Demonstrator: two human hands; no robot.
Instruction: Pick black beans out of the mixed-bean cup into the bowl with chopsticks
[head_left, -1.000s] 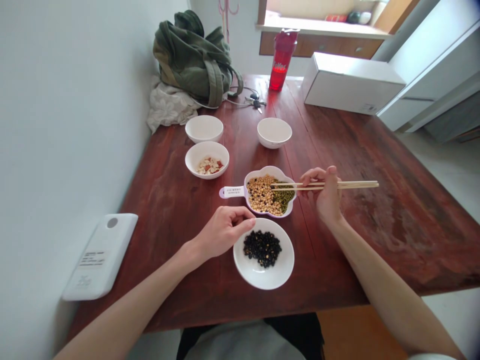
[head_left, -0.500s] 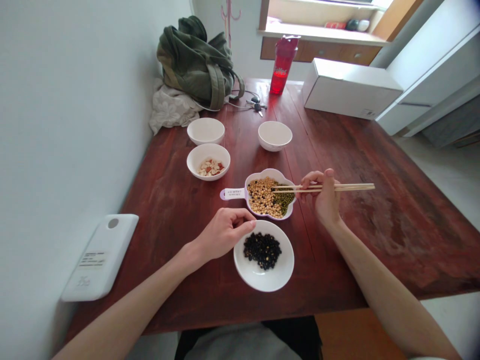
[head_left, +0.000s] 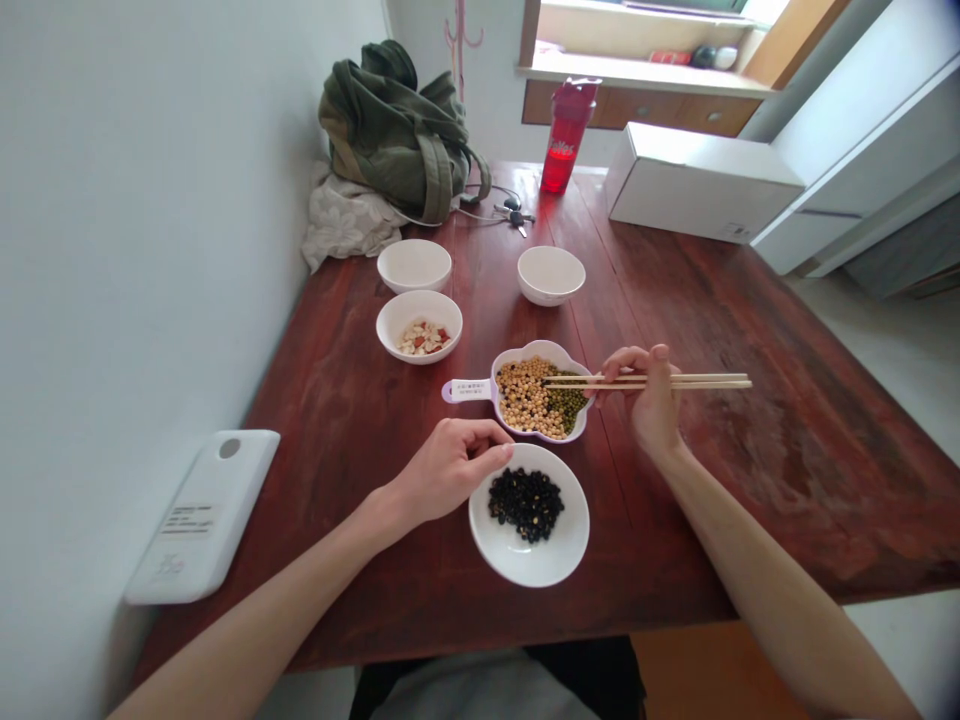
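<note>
My left hand (head_left: 450, 470) is closed on the far left rim of a white bowl (head_left: 529, 568), thumb and fingers pinching its edge. Black beans (head_left: 525, 505) lie in that bowl. In my right hand (head_left: 649, 400) is a pair of wooden chopsticks (head_left: 709, 381), held nearly level. Their tips reach into a flower-shaped dish (head_left: 541, 347) with a purple edge and a labelled handle (head_left: 470, 391). Yellow soybeans (head_left: 521, 390) with some black beans among them fill its left side, and green mung beans (head_left: 568, 405) its right. Whether the tips grip a bean is too small to tell.
Beyond the dish stand a bowl of pale and reddish pieces (head_left: 422, 338) and two other white bowls, one at left (head_left: 414, 265), one at right (head_left: 551, 275). Farther back are a green bag (head_left: 397, 140), keys (head_left: 516, 214), a red bottle (head_left: 564, 145) and a white box (head_left: 701, 185).
The view has tilted very slightly. Both hands keep their places, and the chopstick tips stay over the soybeans with a slightly smaller gap between the sticks.
</note>
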